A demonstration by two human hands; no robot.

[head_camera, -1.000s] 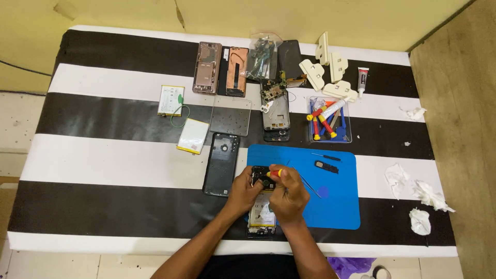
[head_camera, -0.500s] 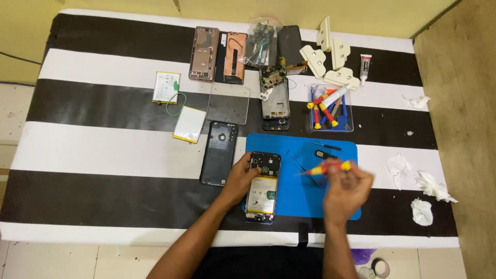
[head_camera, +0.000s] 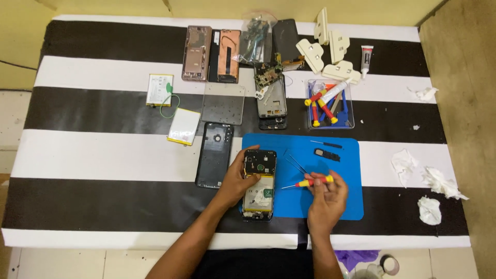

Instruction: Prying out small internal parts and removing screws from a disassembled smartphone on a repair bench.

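Screwdriver (head_camera: 308, 182) with a red-and-yellow handle is pinched in the right hand (head_camera: 325, 199) over the blue mat (head_camera: 341, 206), while the left hand (head_camera: 235, 181) grips the opened phone (head_camera: 259, 183) at the mat's left edge, so screw work seems underway, calling for a steady tip.

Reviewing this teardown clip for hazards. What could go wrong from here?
1. The screwdriver tip points toward the opened phone, whose battery is exposed; a slip could gouge it.
2. The tweezers lie loose on the blue mat beside the right hand; it may knock them off.
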